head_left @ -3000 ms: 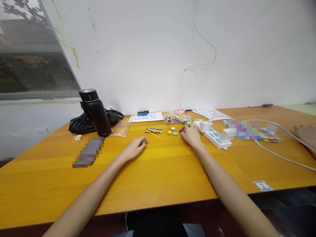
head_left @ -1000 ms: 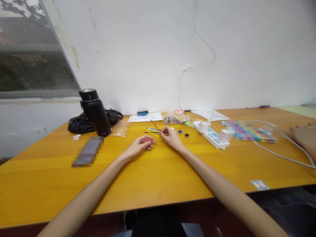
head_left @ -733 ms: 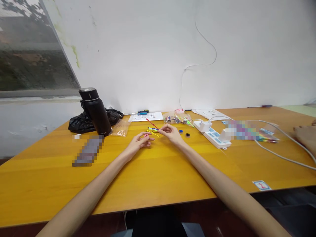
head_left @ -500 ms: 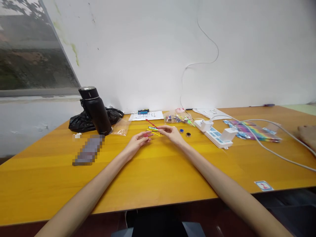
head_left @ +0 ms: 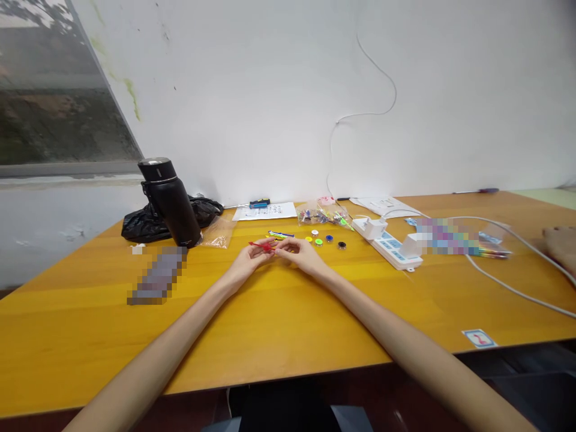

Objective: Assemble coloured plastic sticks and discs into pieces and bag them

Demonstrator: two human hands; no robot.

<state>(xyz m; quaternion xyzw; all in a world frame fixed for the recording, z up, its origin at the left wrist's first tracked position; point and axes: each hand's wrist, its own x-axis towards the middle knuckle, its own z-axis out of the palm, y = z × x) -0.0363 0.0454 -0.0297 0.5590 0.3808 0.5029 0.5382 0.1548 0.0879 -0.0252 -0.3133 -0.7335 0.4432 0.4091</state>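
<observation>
Over the middle of the table my left hand (head_left: 243, 265) is closed with its fingertips on a small red round piece. My right hand (head_left: 302, 254) pinches a thin red arrow-tipped plastic stick (head_left: 256, 244), which lies across the red piece at the left fingertips. Whether the two red parts are joined cannot be made out. Just behind my hands lie thin blue and yellow plastic sticks (head_left: 281, 234). To the right of them are several small round pieces: white (head_left: 315, 233), green (head_left: 318, 242), blue (head_left: 329, 238) and black (head_left: 342, 245), plus a yellow one partly hidden.
A black bottle (head_left: 173, 207) stands at left beside a black bag (head_left: 137, 225) and a blurred-out flat object (head_left: 157, 276). Behind are a screwdriver (head_left: 258, 203), paper (head_left: 265, 211) and a bag of small parts (head_left: 321, 213). A power strip (head_left: 391, 249) with cables lies right.
My right hand has moved down and left, bringing the red stick to the red piece in my left hand. The small round pieces behind it have come into view.
</observation>
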